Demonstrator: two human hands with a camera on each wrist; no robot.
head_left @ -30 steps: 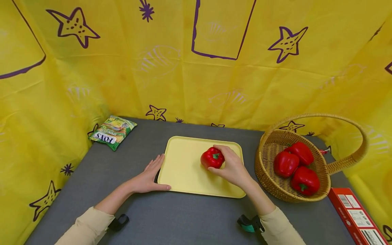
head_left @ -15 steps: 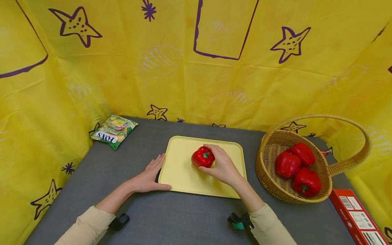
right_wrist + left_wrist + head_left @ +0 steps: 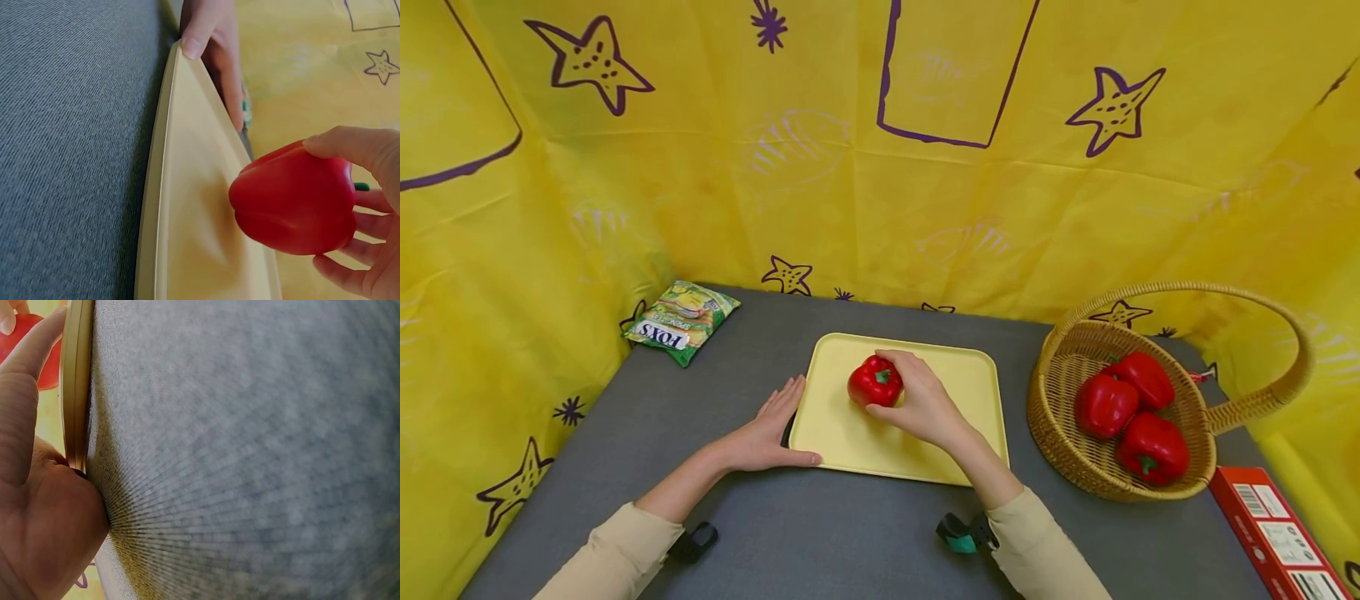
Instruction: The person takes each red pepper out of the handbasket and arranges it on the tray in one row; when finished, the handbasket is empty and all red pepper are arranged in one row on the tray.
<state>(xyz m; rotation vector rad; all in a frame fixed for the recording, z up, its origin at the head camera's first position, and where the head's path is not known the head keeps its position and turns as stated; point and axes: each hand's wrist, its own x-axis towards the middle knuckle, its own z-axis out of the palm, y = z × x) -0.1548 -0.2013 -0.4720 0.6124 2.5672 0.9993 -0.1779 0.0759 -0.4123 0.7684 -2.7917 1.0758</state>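
Observation:
My right hand (image 3: 923, 407) grips a red bell pepper (image 3: 869, 383) with a green stem, thumb on one side and fingers on the other. It is over the left half of a pale yellow tray (image 3: 850, 446). In the right wrist view the bell pepper (image 3: 294, 200) appears slightly above the tray, its shadow on the surface. My left hand (image 3: 766, 435) rests at the tray's near left corner. Its fingers lie straight along the left edge, and the thumb touches the front rim. In the left wrist view, the tray's rim (image 3: 76, 387) runs beside the hand.
A wicker basket (image 3: 1051, 433) with a tall handle stands right of the tray, holding several red bell peppers (image 3: 1153, 450). A red box (image 3: 1273, 525) with white labels lies at the right edge. A green FOX'S bag (image 3: 683, 321) sits back left. Yellow cloth (image 3: 850, 208) surrounds the grey table.
My right hand has moved left over the tray, carrying the bell pepper from the tray's right half to its left half. My left hand has stayed at the corner.

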